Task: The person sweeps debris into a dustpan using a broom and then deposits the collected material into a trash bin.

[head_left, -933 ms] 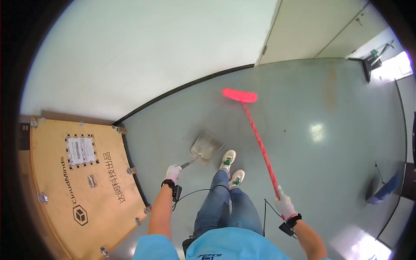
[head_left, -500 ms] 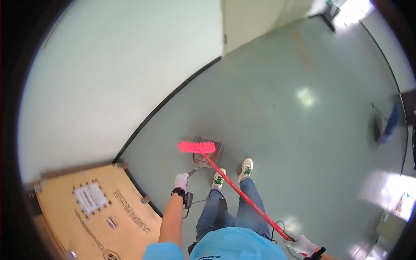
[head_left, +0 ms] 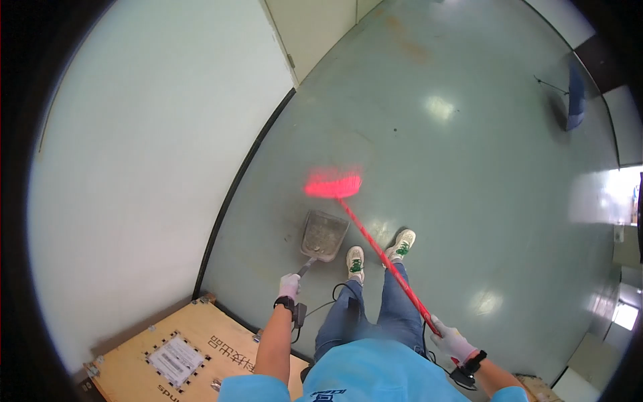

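Note:
My left hand (head_left: 289, 286), in a white glove, is closed round the handle of a grey dustpan (head_left: 324, 236). The pan rests on the floor just ahead of my left shoe, with some dirt and small debris inside it. My right hand (head_left: 453, 342), also gloved, grips the upper end of a long red handle. That handle runs up and left to a bright pink broom (head_left: 333, 183), whose bristles are blurred by motion. The broom head is beyond the pan's far edge and apart from it. A few dark specks show on the floor left of the pan.
A white wall (head_left: 161, 147) with a black baseboard (head_left: 244, 174) rises on the left. A wooden crate (head_left: 130, 362) stands at the lower left. An open dark-blue umbrella (head_left: 575, 100) lies on the green-grey floor (head_left: 482, 201) at the far right. A pale door (head_left: 315, 33) is set beyond the wall.
The broom head has moved from over the dustpan to beyond its far edge, uncovering the pan. My right hand has come forward. The view has turned, and one foot is set farther ahead.

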A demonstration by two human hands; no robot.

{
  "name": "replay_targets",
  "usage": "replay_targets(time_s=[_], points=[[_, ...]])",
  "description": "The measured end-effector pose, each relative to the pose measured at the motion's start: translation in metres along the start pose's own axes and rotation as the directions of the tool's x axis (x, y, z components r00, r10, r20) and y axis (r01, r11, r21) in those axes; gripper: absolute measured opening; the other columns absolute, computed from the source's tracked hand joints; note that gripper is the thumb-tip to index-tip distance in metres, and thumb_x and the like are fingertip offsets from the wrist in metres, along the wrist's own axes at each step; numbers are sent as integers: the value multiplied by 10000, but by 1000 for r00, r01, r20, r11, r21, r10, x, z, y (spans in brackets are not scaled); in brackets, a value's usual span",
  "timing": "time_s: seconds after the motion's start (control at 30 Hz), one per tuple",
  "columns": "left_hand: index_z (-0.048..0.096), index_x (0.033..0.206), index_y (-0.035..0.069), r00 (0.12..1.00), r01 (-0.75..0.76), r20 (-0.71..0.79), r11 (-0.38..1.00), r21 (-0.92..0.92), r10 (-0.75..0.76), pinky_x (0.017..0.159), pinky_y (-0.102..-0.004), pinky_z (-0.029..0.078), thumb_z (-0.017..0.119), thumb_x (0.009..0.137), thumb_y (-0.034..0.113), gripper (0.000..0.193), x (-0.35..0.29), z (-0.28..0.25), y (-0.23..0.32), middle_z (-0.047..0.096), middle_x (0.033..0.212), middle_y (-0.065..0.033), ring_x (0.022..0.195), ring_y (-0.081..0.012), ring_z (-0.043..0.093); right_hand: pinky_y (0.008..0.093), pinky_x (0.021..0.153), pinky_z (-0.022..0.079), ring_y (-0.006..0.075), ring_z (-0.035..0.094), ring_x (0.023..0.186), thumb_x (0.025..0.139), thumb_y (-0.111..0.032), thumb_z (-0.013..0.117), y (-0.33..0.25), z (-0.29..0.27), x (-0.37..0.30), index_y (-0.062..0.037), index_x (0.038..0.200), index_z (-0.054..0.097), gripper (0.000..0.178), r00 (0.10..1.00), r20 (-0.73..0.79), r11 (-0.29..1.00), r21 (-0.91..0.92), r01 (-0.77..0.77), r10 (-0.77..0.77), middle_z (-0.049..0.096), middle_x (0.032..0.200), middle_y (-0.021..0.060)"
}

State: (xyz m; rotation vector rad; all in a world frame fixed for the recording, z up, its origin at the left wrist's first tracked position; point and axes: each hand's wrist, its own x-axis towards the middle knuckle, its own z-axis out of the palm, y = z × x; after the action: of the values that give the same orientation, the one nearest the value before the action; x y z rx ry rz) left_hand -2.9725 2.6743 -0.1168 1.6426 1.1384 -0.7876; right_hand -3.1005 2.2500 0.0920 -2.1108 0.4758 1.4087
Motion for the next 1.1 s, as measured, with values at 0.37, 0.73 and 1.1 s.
replay_targets(time_s=[0.37,0.73,1.1], points=[[417,655,110,887,403,376,846,-350,-267,340,-229,290,490,751,196,148,14,-12,-8,418,503,-11,380,-114,366,209,544,408,70,466,567,799,-220,513,32,-4,-103,-133,1310,302,559,967,256,861,492,-130,0,495,702,1],[365,646,130,785,445,562,869,-217,-262,321,-200,266,470,765,161,162,-34,41,67,357,521,33,381,-77,332,309,754,432,253,572,837,810,-303,491,34,51,-113,-172,1301,293,545,969,-120,767,635,-93,217,590,903,153],[357,571,145,863,284,493,915,-288,-112,338,-215,232,458,782,242,253,-28,172,213,357,488,36,367,-91,303,368,765,441,345,561,879,753,-286,508,102,6,-33,-177,1314,254,626,875,-275,660,749,-66,400,571,932,222]])
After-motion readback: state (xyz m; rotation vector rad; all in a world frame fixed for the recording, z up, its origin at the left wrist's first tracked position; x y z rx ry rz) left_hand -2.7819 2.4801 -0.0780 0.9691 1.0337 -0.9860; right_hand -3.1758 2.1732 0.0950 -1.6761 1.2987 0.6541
